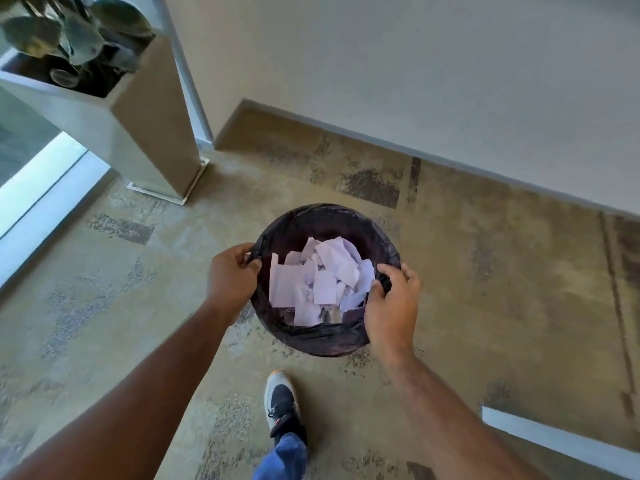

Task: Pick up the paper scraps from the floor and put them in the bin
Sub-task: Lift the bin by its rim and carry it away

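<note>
Head view, looking down: you hold the bin [325, 282] with both hands, one on each side of its rim. It is a round bin lined with a black plastic bag [322, 336] whose edge folds over the rim. Your left hand [231, 277] is closed on the left side of the rim, thumb over the top and fingers curled around the bag edge. Your right hand [393, 306] is closed on the right side, fingers [384, 275] hooked over the rim into the liner and palm against the outer wall.

The paper scraps [322, 278] lie inside the bin, a loose heap of white torn pieces covering most of its bottom, some flat and some crumpled. I cannot tell whether the bin is resting on the floor or lifted off it.

The floor [485, 278] is a tan carpet with dark mottled patches. Your shoe [282, 403], grey and black with an orange toe tip, stands just below the bin, with a blue trouser leg [284, 459] above it. A tall square planter [138, 133] with dark green leaves stands at upper left, well apart from the bin, beside a glass panel [34, 178]. A pale wall [415, 64] with a grey skirting runs across the top right.
</note>
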Demonstrator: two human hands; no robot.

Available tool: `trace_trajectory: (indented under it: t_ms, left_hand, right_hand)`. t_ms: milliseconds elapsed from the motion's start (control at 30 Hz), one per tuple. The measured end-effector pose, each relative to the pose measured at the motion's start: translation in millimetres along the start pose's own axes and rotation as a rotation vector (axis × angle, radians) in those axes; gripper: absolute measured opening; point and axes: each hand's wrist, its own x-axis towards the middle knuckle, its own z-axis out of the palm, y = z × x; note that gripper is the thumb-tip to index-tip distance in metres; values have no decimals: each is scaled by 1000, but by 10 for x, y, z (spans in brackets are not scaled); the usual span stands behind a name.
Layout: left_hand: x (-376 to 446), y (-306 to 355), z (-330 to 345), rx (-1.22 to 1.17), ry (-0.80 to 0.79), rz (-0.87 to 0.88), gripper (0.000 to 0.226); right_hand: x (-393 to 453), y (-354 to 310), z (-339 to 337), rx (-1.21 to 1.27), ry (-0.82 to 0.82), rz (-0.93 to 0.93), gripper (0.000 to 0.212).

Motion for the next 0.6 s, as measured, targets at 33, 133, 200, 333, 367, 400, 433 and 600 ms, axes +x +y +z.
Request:
trace_trajectory:
  t_ms: [33, 133, 200, 333, 367, 400, 433, 600]
  left_hand:
    - [152, 64, 23, -6, -4, -2, 31]
    - [600, 290, 86, 0, 0, 12, 30]
    - [904, 453, 126, -2, 17, 21, 31]
    - [1476, 762, 218, -33, 49, 10, 29]
    - [1623, 835, 255, -48, 56, 5, 30]
    - [1777, 899, 294, -60, 61, -5, 30]
    - [1933, 961, 334, -71, 63, -17, 31]
    - [2745, 1156, 504, -107, 39, -117, 48]
  right_hand:
    - [167, -52, 45, -9, -14, 2, 32]
    - [683, -194, 190, -23, -50, 24, 31]
    - [1006, -318, 289, -24, -63, 18, 30]
    - [1698, -549, 511, -34, -69, -30, 29]
    - [1887, -602, 576, -37, -78, -36, 29]
    - [2078, -649, 645, -41, -88, -38, 29]
    - [2269, -694, 714, -44, -96, -41, 29]
    - [3230, -867, 1117, -69, -156, -101, 30]
